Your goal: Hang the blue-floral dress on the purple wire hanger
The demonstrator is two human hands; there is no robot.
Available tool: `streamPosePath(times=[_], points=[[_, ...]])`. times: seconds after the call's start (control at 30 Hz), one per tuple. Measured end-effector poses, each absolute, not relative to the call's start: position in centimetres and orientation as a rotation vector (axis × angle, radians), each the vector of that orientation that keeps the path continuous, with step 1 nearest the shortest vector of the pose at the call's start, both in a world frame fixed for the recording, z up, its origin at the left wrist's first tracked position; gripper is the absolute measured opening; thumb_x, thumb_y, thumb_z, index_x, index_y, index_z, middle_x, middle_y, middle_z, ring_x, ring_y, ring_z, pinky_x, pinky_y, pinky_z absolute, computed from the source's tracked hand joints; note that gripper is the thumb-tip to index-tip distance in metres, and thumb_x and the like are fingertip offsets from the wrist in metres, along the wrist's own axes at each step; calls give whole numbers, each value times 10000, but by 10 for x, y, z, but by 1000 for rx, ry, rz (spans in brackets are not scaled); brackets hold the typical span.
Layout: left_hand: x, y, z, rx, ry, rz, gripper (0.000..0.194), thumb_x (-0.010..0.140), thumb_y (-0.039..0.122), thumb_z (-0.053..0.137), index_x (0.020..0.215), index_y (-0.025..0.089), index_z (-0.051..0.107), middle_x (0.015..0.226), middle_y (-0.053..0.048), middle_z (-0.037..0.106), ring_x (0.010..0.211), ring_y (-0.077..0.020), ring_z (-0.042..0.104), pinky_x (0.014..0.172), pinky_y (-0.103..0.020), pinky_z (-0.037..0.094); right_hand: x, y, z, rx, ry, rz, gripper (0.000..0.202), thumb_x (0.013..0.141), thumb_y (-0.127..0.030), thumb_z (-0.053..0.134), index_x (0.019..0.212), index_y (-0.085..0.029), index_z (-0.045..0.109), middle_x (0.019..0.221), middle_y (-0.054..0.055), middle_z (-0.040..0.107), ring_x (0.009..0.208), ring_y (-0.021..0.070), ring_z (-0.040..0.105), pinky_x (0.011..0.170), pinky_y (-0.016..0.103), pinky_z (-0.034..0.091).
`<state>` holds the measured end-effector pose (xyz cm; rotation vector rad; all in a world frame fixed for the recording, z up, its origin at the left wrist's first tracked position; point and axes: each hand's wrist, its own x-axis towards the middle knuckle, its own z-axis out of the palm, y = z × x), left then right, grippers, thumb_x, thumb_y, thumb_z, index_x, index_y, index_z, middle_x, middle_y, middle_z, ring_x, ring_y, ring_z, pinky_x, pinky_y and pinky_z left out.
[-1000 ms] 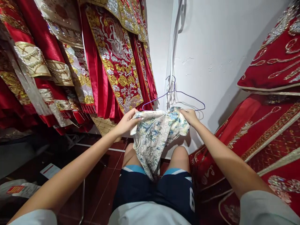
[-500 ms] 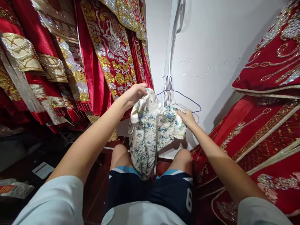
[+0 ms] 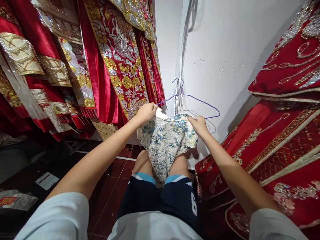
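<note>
A short-sleeved garment (image 3: 166, 143) with a blue and cream floral print hangs between my two hands, its lower end falling between my knees. My left hand (image 3: 147, 112) is closed on its left shoulder, close to the left arm of a purple hanger (image 3: 200, 100). On the other shoulder, my right hand (image 3: 198, 125) pinches the cloth near the collar. The hanger's hook is up against a white pole (image 3: 183, 43), and its right arm sticks out past my right hand. Part of the hanger's lower side is hidden behind the garment.
Red embroidered garments (image 3: 120, 60) with gold and silver work hang at the left. More red beaded garments (image 3: 282, 133) fill the right side. Ahead stands a white wall (image 3: 225, 43). On the dark surface at lower left lie a white card (image 3: 47, 180) and a plastic package (image 3: 17, 200).
My left hand has moved down and brought the garment's left shoulder to the hanger's left arm. The garment is now spread flatter, and my knees have come closer together.
</note>
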<state>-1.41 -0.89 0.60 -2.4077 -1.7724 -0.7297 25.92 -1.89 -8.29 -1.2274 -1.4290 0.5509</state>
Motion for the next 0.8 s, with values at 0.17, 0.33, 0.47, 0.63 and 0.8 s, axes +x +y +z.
streamPosePath(times=[0.17, 0.33, 0.47, 0.63, 0.8], points=[[25, 9, 14, -2236, -1729, -765, 452, 1049, 389, 236, 1031, 168, 630, 1010, -152, 711, 939, -292, 668, 786, -342, 429, 238, -27, -82, -1242, -1316, 528, 374, 713, -387, 583, 505, -234, 312, 491, -66, 226, 520, 85, 227, 483, 262, 167], [55, 25, 21, -2208, -1672, -883, 463, 1033, 482, 292, 1004, 197, 655, 971, -123, 725, 912, -287, 668, 757, -329, 412, 221, -30, -90, -1240, -1291, 572, 345, 718, -377, 560, 523, -238, 311, 495, -65, 239, 521, 93, 247, 492, 264, 189], [49, 27, 23, -2237, -1516, -883, 395, 1027, 444, 327, 1009, 221, 653, 905, -99, 718, 863, -276, 661, 716, -316, 385, 232, -35, -87, -1141, -1448, 532, 205, 721, -361, 576, 605, -199, 532, 570, -27, 465, 568, 129, 412, 535, 259, 317], [33, 37, 26, -2276, -1387, -818, 392, 1013, 423, 339, 986, 207, 665, 841, -107, 695, 801, -273, 641, 704, -328, 372, 288, -45, -76, -1202, -1435, 205, 700, 670, -218, 622, 1363, -186, 535, 719, -7, 657, 607, 174, 543, 640, 297, 434], [30, 43, 34, -2351, -1339, -830, 378, 987, 409, 372, 892, 190, 665, 814, -114, 682, 804, -282, 633, 703, -340, 378, 359, -37, -57, -1367, -1377, 224, 414, 600, -290, 735, 991, -156, 720, 679, 17, 665, 646, 196, 589, 683, 324, 465]])
